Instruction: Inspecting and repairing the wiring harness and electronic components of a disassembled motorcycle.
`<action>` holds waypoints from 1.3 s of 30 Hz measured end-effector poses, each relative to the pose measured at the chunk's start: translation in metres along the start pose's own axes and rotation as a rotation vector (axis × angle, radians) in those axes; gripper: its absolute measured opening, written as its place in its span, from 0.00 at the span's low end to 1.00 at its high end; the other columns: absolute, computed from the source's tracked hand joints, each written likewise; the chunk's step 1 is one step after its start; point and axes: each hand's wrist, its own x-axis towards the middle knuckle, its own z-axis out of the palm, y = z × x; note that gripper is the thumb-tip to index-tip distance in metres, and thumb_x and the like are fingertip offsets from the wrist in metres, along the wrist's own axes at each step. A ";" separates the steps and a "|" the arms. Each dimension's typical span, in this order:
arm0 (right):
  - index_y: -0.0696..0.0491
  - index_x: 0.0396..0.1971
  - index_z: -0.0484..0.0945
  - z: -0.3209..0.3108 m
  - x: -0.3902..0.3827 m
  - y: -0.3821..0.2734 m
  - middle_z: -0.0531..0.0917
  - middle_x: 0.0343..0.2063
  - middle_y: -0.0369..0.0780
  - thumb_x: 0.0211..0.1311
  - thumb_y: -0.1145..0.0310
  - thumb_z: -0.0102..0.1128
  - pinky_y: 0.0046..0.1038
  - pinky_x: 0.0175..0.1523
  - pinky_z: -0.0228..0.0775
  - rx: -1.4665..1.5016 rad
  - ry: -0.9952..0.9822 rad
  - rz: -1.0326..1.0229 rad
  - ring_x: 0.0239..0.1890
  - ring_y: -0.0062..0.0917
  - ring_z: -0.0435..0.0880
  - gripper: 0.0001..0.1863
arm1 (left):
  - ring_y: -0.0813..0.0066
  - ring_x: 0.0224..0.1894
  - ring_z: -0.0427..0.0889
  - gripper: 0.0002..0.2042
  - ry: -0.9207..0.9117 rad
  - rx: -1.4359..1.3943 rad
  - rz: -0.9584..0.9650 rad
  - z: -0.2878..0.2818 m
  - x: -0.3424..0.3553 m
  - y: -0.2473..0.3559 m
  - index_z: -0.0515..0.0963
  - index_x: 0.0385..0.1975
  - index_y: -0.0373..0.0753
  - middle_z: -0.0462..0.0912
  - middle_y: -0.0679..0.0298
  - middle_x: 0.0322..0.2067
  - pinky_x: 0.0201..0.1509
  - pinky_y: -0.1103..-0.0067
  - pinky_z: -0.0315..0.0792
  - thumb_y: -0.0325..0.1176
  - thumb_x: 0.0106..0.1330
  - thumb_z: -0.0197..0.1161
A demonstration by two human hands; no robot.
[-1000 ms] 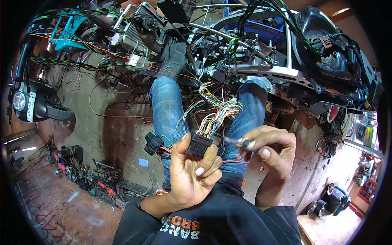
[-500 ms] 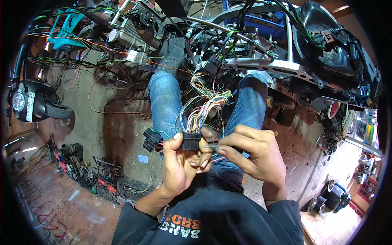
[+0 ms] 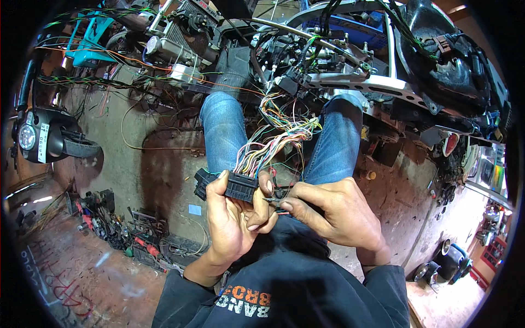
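Head view looks down on our two hands, which meet above our lap, between our knees in blue jeans [image 3: 224, 128]. Our left hand [image 3: 232, 218] is closed around a black multi-pin connector [image 3: 239, 187]; the thumb lies over its near side and the fingers [image 3: 267, 183] wrap its far side, so the grip is firmly clamped on the connector. A second black connector [image 3: 203, 182] sits just beside it on the left, touching the edge of our left palm. From the top of the held connector a thick bundle of coloured wires [image 3: 273, 145] rises, spreads like a fan, and goes up into the motorcycle frame [image 3: 361, 82] in front of us. Our right hand [image 3: 333, 216] comes from the right, and its thumb and forefinger are pinched together on a thin metal tool [image 3: 272, 200], whose tip points at the right end of the connector, very near it; we cannot tell if the tip really touches. Both hands are touching each other at the fingertips. Under our hands we see our dark shirt with orange print [image 3: 246, 298]. On the left, on the stained concrete floor [image 3: 136, 164], a round headlamp unit [image 3: 33, 136] lies well apart from us, and a heap of small hand tools [image 3: 131, 240] lies near our left elbow. A black body panel [image 3: 448, 65] of the motorcycle fills the upper right part.
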 end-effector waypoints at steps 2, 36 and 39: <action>0.52 0.34 0.82 0.004 0.000 0.001 0.83 0.24 0.42 0.68 0.60 0.64 0.38 0.27 0.71 0.048 0.083 -0.058 0.24 0.40 0.82 0.11 | 0.83 0.10 0.46 0.31 -0.009 -0.043 -0.017 0.002 0.000 0.001 0.70 0.40 0.38 0.54 0.75 0.07 0.16 0.82 0.48 0.60 0.78 0.28; 0.47 0.28 0.82 -0.015 0.001 -0.028 0.73 0.20 0.32 0.60 0.59 0.70 0.27 0.22 0.71 -0.517 0.203 -0.265 0.19 0.23 0.80 0.09 | 0.86 0.21 0.59 0.31 0.091 0.349 -0.028 0.001 -0.019 -0.013 0.75 0.51 0.34 0.71 0.72 0.23 0.24 0.84 0.52 0.58 0.80 0.33; 0.47 0.27 0.81 -0.024 0.003 -0.030 0.74 0.20 0.33 0.62 0.57 0.68 0.28 0.22 0.72 -0.558 0.105 -0.283 0.19 0.25 0.81 0.11 | 0.87 0.22 0.59 0.31 0.034 0.431 0.021 -0.001 -0.017 -0.012 0.75 0.52 0.34 0.72 0.73 0.26 0.25 0.85 0.52 0.58 0.81 0.36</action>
